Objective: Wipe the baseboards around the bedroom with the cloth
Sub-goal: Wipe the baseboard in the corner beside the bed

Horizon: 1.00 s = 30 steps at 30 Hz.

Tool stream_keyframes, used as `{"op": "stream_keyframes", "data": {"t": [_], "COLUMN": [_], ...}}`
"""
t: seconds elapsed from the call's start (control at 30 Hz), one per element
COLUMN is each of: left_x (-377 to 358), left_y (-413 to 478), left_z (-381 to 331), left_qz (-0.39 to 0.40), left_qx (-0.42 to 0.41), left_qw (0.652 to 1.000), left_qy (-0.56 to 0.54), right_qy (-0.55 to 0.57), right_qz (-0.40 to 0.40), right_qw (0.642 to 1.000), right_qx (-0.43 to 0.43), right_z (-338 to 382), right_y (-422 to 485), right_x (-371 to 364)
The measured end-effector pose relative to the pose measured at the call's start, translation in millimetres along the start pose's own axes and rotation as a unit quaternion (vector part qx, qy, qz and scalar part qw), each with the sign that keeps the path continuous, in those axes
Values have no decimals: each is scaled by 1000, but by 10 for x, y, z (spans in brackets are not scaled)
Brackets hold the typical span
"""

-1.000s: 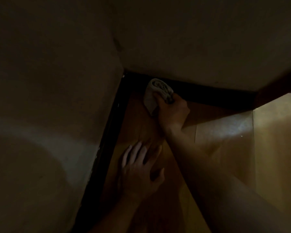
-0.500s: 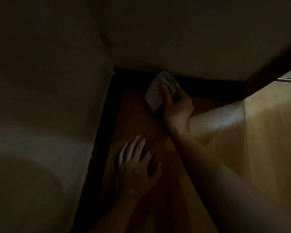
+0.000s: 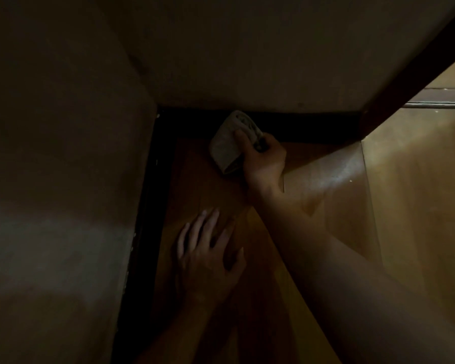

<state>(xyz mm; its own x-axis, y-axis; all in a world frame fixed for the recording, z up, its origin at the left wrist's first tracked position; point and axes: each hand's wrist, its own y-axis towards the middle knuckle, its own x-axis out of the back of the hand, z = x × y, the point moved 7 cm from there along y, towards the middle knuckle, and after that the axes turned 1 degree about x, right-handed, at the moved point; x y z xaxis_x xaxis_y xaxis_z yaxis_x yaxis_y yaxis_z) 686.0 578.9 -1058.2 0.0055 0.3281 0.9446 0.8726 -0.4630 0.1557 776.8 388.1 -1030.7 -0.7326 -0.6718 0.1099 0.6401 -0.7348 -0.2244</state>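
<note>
1. Where the wooden floor (image 3: 326,179) lies nearest, the left hand (image 3: 208,261) rests flat on it, its grip spread and holding nothing.
2. Farther on, the right hand (image 3: 263,158) has its grip curled round a folded pale cloth (image 3: 226,145).
3. The cloth's upper end touches the dark baseboard (image 3: 313,127) under the far wall (image 3: 247,61), just right of the room's corner.

Right grip (image 3: 264,158) curled, left grip (image 3: 208,258) splayed flat.

Pale folded cloth (image 3: 227,143) pressed against dark baseboard (image 3: 310,126) near the room corner
</note>
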Motion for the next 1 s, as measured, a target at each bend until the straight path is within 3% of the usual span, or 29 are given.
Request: {"op": "stream_keyframes", "data": {"t": [0.23,1.0], "left_x": [-20,-7], "left_y": [5,-2], "left_z": [2,1], "left_qz": [13,2], "left_qx": [0,-5], "left_qw": [1000,1000], "left_qy": [22,17], "right_qy": [-24,-115], "right_qz": [-56,-64], "right_qw": [998,991], "right_qx": [2,35], "right_z": [-12,104], "right_y": [53,43], "right_x": [329,391]}}
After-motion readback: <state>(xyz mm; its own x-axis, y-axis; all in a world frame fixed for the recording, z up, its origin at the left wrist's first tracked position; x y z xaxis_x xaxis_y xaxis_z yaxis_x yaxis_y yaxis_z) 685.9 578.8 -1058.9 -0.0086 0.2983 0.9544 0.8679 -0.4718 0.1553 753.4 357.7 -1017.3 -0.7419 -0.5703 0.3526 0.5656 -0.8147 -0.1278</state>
